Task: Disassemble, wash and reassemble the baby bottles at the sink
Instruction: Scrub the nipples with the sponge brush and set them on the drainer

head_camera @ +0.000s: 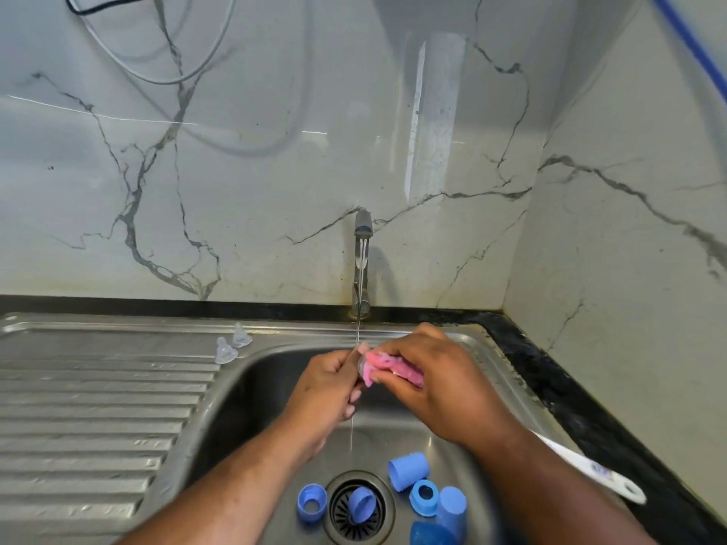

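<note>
Water [357,336] falls in a thin stream from the tap [362,230] at the back edge of the sink [478,342], onto the work held over the basin. The left hand [330,381] has its fingers curled round a small clear part [361,365], probably a teat, though little of it shows. The right hand [432,383] grips a pink sponge [387,369], fingers and thumb closed on it, pressing it against that clear part.

A wet teat should be light, soft and slippery. It would fold under a hard squeeze, so the thicker base looks like the place to hold it, leaving the tip free for the sponge.

Two more teats [226,350] stand on the draining board [98,407], just beside the basin's back left corner.

Near the basin's front edge, a blue dome [362,504] lies in the drain strainer [342,513], with a blue ring [311,503] just to its left. To its right lie a blue cap [408,470] on its side, a second ring [425,497] and another cap [451,507]. These look stiff and light, easy to take by the rim. No bottle bodies are in view.

A white brush handle [590,470] lies on the sink's right rim.
</note>
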A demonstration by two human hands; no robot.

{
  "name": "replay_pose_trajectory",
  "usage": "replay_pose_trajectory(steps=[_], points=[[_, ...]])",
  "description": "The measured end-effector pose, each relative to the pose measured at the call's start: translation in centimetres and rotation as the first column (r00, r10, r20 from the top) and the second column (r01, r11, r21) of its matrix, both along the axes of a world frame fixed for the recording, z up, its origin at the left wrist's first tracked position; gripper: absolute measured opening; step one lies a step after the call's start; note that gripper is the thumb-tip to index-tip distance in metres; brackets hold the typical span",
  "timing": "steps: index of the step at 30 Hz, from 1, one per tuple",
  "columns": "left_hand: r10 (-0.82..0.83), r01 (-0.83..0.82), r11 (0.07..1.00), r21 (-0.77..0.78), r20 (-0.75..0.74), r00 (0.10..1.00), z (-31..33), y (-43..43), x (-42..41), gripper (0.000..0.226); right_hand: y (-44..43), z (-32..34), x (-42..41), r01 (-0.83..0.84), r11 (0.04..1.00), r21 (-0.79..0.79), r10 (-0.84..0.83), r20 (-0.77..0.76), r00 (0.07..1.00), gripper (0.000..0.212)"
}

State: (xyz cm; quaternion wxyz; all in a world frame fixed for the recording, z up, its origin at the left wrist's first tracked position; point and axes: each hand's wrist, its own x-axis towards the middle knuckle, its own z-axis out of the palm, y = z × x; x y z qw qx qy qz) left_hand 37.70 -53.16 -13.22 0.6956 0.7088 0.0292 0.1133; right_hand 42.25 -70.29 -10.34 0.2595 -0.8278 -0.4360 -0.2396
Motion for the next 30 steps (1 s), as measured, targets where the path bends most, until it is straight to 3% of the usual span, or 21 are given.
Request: replay_pose_trajectory(steps=[4,8,12,14,17,22,25,27,30], points=[[0.053,-0.072,0.967,0.244,0.082,0.995,0.1,0.0,0.2,0.045,0.0,0.3,-0.2,0.078,0.997,0.010,-0.079,0.031,0.996,0.024],[0.063,-0.095,0.943,0.319,0.110,0.992,0.2,-0.2,0.2,0.046,0.2,0.5,-0.6,0.211,0.976,-0.054,-0.204,0.104,0.973,0.022],[0.050,-0.057,0.966,0.253,0.031,0.998,-0.3,0.1,0.4,0.043,0.0,0.6,-0.4,0.287,0.958,0.007,-0.285,0.134,0.949,0.022],[0.046,-0.042,0.979,0.197,-0.014,0.999,-0.5,0.1,0.4,0.042,-0.2,0.6,-0.3,0.193,0.979,0.067,-0.198,0.084,0.977,0.025],[-0.014,0.015,0.996,0.083,-0.009,1.000,-0.3,-0.6,0.1,0.040,0.4,0.5,-1.1,0.012,1.000,0.019,-0.012,0.029,1.000,0.024],[-0.046,0.048,0.996,0.074,-0.027,0.999,0.0,-1.1,-0.2,0.035,-0.6,0.3,0.5,0.257,0.966,-0.030,-0.254,0.082,0.964,0.022],[-0.035,0.037,0.996,0.083,-0.024,0.999,0.2,-1.1,-0.4,0.037,-0.6,0.8,-0.1,0.147,0.987,0.063,-0.152,0.066,0.986,0.025],[-0.047,0.047,0.996,0.075,-0.004,0.999,0.2,-1.4,-0.7,0.037,0.3,0.8,-1.3,0.003,1.000,0.022,-0.004,0.058,0.998,0.023],[-0.042,0.043,0.997,0.059,-0.017,0.999,0.2,-1.5,-0.7,0.035,0.3,0.6,-0.9,0.100,0.995,0.012,-0.101,0.073,0.992,0.025]])
